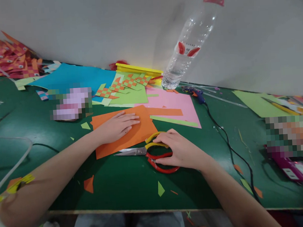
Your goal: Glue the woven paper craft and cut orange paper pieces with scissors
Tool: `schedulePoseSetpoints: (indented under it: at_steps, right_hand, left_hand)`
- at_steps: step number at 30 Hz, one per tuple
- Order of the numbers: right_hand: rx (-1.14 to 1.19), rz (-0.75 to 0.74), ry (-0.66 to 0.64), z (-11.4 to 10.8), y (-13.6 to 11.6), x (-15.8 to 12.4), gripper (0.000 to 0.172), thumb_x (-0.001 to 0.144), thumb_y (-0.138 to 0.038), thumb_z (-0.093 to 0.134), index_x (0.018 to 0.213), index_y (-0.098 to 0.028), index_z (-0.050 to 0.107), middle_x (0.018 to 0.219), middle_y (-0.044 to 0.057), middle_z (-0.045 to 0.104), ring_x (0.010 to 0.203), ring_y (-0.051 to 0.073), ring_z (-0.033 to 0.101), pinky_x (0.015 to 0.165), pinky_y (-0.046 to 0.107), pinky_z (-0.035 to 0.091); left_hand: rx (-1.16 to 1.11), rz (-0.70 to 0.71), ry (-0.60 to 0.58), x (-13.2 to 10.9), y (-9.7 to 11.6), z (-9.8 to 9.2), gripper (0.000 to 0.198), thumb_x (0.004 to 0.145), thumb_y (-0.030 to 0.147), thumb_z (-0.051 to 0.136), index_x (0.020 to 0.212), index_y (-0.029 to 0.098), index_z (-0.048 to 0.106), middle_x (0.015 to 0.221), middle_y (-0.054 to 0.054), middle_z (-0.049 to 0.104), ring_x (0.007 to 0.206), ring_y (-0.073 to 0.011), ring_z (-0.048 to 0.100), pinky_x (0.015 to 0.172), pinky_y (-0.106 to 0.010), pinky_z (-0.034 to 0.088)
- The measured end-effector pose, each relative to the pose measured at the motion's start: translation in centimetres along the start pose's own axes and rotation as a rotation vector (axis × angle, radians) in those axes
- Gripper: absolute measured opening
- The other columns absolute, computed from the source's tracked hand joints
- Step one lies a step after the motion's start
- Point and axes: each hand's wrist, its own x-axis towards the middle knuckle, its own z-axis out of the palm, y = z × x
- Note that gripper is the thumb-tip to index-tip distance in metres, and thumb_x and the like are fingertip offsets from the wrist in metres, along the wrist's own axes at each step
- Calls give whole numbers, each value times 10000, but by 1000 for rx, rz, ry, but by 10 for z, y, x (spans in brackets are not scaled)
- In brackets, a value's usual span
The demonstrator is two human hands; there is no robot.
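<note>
My left hand (120, 126) lies flat with its fingers stretched over a sheet of orange paper (144, 129). To its right, my right hand (180, 147) grips a pair of scissors (135, 151) by the red and yellow handles. The metal blades point left, close along the near edge of the orange sheet. Behind that sheet, an orange strip (168, 111) and a thin green strip (174, 121) rest on pink paper (177, 100). Woven orange-and-green paper fish (117, 84) lie on light green paper (137, 95) farther back.
A plastic bottle (188, 46) stands by the wall, beside a glue gun (193, 92) with a black cord (229, 146). Blue paper (74, 77), a phone (71, 104) and red woven fish (12, 58) are to the left. A magenta device (290, 166) sits at right; paper scraps (89, 184) dot the green table (120, 194).
</note>
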Motion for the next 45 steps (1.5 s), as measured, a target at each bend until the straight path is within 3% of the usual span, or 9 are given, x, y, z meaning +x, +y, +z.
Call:
schedulePoseSetpoints:
  at_steps: [7,21,38,45]
  right_hand:
    - [-31,-18,61,10,-4,3,412,756,-428,713,1070,-184,608,1036,85,684,887,238,612,846,389,415]
    - [-38,-87,32,18,-11,7,423,804,-433,668,1096,-142,573,1038,99,670,881,233,598,850,378,398]
    - [96,-14,47,25,-28,13,345,759,-410,689,1000,-191,575,980,59,669,845,209,575,830,346,376]
    - [88,-48,16,27,-30,17,351,771,-392,676,1031,-178,577,996,74,668,859,214,599,865,362,359]
  left_hand:
    - [-2,2,5,0,0,0,437,1015,267,225,1400,243,429,1492,0,422,1414,-135,292,1188,-354,121]
    - [-6,-16,-9,1,3,-4,448,1004,264,223,1392,225,444,1488,-5,427,1407,-144,308,1191,-359,112]
    - [-14,-13,-5,1,2,-1,445,1000,247,223,1383,232,448,1483,7,434,1406,-126,305,1186,-347,124]
    - [-15,-7,5,0,1,-1,439,1002,257,226,1381,241,447,1484,6,434,1406,-125,305,1184,-335,129]
